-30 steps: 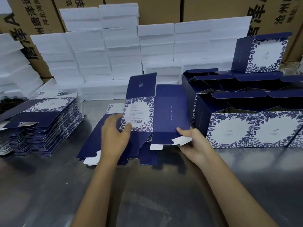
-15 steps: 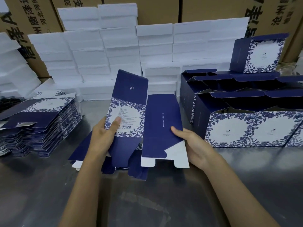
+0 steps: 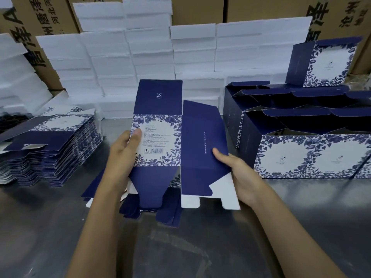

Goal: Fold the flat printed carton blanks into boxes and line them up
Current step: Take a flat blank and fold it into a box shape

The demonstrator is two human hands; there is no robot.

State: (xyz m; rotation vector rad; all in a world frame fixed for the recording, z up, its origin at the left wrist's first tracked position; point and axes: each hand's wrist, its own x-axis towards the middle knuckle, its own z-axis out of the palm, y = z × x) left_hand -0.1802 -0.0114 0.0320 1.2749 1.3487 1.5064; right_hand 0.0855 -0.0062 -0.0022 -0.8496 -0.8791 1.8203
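- Blank point(image 3: 170, 141): being held up over the middle of the surface point(image 3: 200, 247), partly opened, label panel facing the viewer, plain navy panel angling off to the right; bottom flaps hanging unfolded, top flap standing up.
- Left hand point(image 3: 122, 155): gripping the blank's left edge, thumb lying across the label panel, other fingers hidden behind.
- Right hand point(image 3: 234, 169): gripping the navy panel's lower right edge, thumb on the front face, fingers going out of sight behind.
- Loose blanks point(image 3: 96, 187): a few lying flat on the surface under and beside the held one, waiting their turn.
- Stack point(image 3: 50, 147): a tall pile of flat blanks sitting at the left, well apart from the hands; judging by it, most of the work is remaining.
- Boxes point(image 3: 301, 137): folded ones standing in rows at the right, tops open, lid flaps sticking up; interiors looking dark and, as far as can be seen, holding nothing. One more box point(image 3: 325, 63) sitting on top at the back.
- White boxes point(image 3: 150, 57): piled along the rear, closed, contents not showing.
- Brown cartons point(image 3: 40, 21): standing behind those, closed.
- Progress: a fair batch done and lined up; this one only starting to take shape.
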